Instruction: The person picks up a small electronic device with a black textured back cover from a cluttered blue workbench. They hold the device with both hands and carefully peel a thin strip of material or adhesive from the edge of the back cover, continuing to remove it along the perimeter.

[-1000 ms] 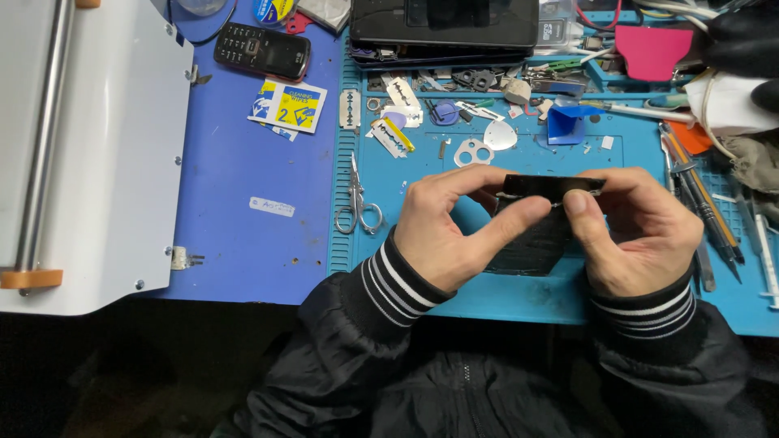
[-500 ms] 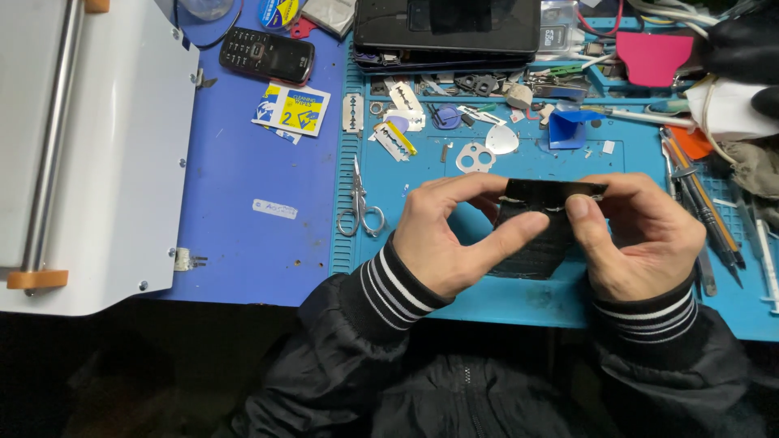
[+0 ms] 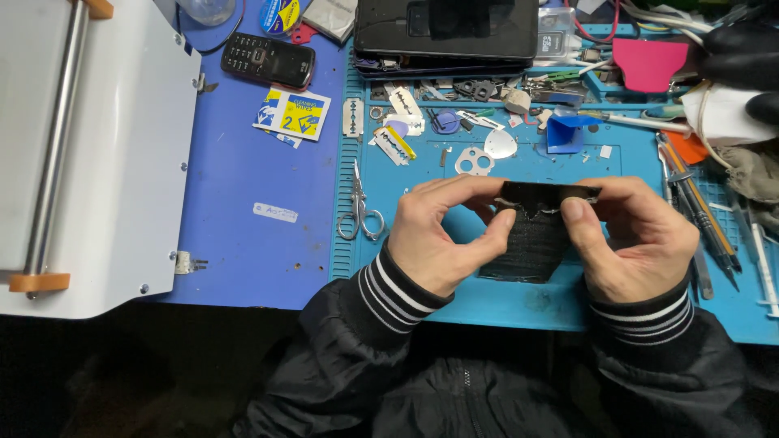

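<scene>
Between our left hand (image 3: pixel 442 235) and right hand (image 3: pixel 633 243) we pinch a cracked black phone (image 3: pixel 545 197) — squeezing harder could snap it, dropping shards onto the scissors (image 3: pixel 360 212) beside our left hand.

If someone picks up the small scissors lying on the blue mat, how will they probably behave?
The scissors look like thin metal, so probably stiff and light. They lie flat on the blue mat, so unlikely to roll. The smooth loop handles may slip, and the blades might swing open when lifted.

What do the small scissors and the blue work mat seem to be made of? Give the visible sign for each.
Small scissors: likely steel; silvery, glinting blades and loops.
Blue work mat: probably silicone or rubber; matte, with moulded ridges and compartments along its edge.
</scene>
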